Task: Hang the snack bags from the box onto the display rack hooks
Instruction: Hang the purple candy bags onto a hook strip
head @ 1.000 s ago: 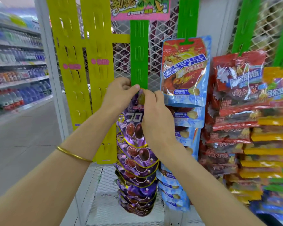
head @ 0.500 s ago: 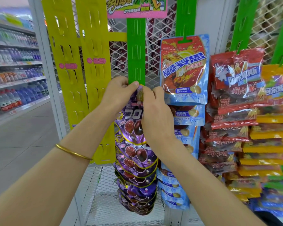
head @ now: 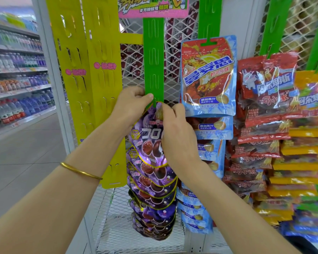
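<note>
Between the two hands, at the lower end of the green hanging strip [head: 153, 61], sits the top edge of a purple snack bag [head: 147, 133]; whether it is hooked on cannot be told. The left hand [head: 131, 105] pinches the strip's bottom tab between thumb and curled fingers. The right hand [head: 178, 132] has its fingers curled round the bag's upper right edge, and its back covers part of the pack. Below both hands, more purple bags [head: 152, 198] hang in an overlapping column. Just right of the right hand hang blue bags [head: 207, 76], with red bags [head: 264, 92] farther right. Left of the left hand hang two yellow strips [head: 101, 88]. A gold bangle [head: 81, 171] circles the left wrist.
</note>
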Tool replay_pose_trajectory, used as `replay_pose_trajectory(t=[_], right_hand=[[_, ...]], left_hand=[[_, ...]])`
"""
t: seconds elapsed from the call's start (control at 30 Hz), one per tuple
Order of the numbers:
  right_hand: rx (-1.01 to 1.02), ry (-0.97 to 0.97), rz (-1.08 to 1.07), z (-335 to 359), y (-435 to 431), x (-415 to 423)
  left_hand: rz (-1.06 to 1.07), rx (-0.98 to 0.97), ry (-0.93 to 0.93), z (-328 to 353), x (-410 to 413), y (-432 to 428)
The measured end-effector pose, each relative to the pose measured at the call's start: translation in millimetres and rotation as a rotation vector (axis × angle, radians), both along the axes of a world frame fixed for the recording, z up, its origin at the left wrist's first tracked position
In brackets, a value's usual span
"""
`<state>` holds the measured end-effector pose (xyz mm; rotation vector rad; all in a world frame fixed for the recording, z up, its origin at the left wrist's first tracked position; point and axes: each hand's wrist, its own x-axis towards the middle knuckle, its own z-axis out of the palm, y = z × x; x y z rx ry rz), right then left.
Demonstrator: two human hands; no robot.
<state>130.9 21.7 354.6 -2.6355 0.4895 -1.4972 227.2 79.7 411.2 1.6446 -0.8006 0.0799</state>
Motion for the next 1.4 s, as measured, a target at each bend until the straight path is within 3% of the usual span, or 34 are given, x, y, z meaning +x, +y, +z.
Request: replay_pose_trajectory(t=[0.3, 0.53, 0.77, 1.03, 1.23, 1.4], right_hand=[[-0.113, -0.125, 0.013, -29.5, -8.5, 6.7], [-0.165, -0.197, 0.106, -50.4, -6.6, 3.1], [-0.224, -0.256, 0.251, -89.3, -11.4, -25.5], [-0.288, -0.227, 0.18, -114.3, -19.9, -43.3], [-0.333, -0.185, 0.014, -118.8, -27.1, -46.0], [-0.303, -0.208, 0.003, -115.9, -33.3, -51.3]], left_hand=[[-0.058, -0.003, -0.071, -22.6, -2.7, 3.1], [-0.012, -0.048, -0.262, -43.0, -10.1, 2.3], [0.26, 0.104, -0.643, -87.1, -25.7, 12.8], [0.306, 0.342, -1.0, -135.4, -31.7, 14.2], [0.4, 0.504, -0.972, -150.8, -30.4, 11.3], [0.474, 0.58, -0.946, -149.1, -34.4, 4.3]])
